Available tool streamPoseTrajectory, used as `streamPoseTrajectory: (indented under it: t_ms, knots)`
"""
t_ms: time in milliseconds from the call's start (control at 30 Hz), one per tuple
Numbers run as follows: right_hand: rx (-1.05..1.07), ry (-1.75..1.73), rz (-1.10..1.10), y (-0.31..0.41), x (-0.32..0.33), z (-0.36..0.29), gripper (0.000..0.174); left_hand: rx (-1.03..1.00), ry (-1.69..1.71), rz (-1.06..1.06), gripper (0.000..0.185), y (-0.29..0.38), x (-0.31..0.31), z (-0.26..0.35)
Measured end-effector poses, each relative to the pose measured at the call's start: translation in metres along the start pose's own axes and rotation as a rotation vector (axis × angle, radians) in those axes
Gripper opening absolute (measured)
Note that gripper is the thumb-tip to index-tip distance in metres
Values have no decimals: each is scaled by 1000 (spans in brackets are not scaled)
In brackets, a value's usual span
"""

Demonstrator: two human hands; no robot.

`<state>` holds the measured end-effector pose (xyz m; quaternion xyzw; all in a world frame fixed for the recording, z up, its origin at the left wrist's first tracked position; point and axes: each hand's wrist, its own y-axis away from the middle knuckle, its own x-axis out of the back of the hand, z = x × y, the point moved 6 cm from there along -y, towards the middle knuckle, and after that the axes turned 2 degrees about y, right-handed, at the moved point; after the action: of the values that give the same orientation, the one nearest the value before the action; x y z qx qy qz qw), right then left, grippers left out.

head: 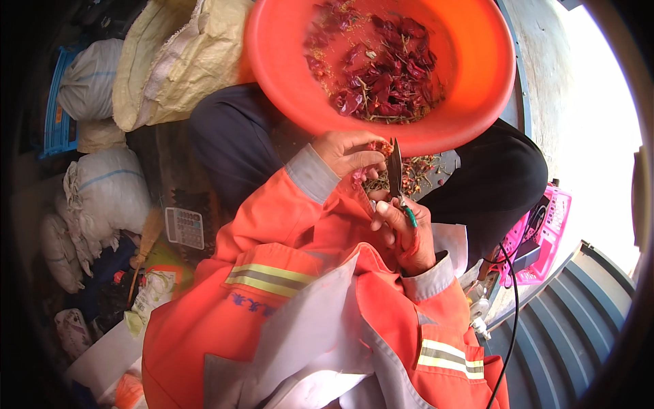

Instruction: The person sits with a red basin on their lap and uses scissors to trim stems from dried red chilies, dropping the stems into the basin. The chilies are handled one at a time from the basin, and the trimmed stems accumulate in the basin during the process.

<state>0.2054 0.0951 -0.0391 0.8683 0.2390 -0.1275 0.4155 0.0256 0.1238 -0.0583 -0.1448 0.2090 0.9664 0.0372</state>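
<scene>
My left hand [350,153] pinches a crumpled dried red pepper [380,148] between thumb and fingers. Close beside the pepper rise the dark blades of a pair of scissors [395,171], their tips pointing away from me and only slightly apart. Around the scissors' handles, wrapped in green and red, my right hand [403,230] is closed. Just beyond both hands is an orange-red plastic basin [477,110], with dark red dried peppers [391,82], stem bits and loose seeds in it. Cut stems and pepper scraps [419,176] lie below its near rim, partly hidden by my hands.
A woven sack [189,71] touches the basin's left side. Filled white sacks [110,189], a calculator [185,227] and a small broom [149,232] are at left. To the right are a pink plastic basket [554,220], a black cable [515,307] and ribbed metal [567,301].
</scene>
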Motion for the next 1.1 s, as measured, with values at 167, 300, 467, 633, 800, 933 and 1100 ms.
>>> streamPoseTrajectory:
  t_ms: [167, 300, 467, 633, 800, 933, 1100]
  knots:
    - [52, 157, 85, 2, 0, 3, 26, -28, -311, -29, 23, 0, 6, 3]
    - [40, 196, 143, 0, 4, 12, 30, -550, -725, 10, 23, 4, 0, 20]
    - [57, 197, 137, 2, 4, 15, 28, -643, -895, 72, 25, 7, -2, 17]
    - [4, 175, 163, -1, 4, 16, 26, -671, -916, 145, 27, 6, -5, 17]
    - [-114, -364, -42, -6, -10, 20, 24, -641, -561, 218, 22, -2, -5, 10]
    - [-44, -750, -236, -8, -21, 16, 27, -460, -442, 189, 18, -8, -9, 5]
    - [176, -914, -203, -10, 4, 4, 41, -342, -345, 202, 14, -2, 0, 26]
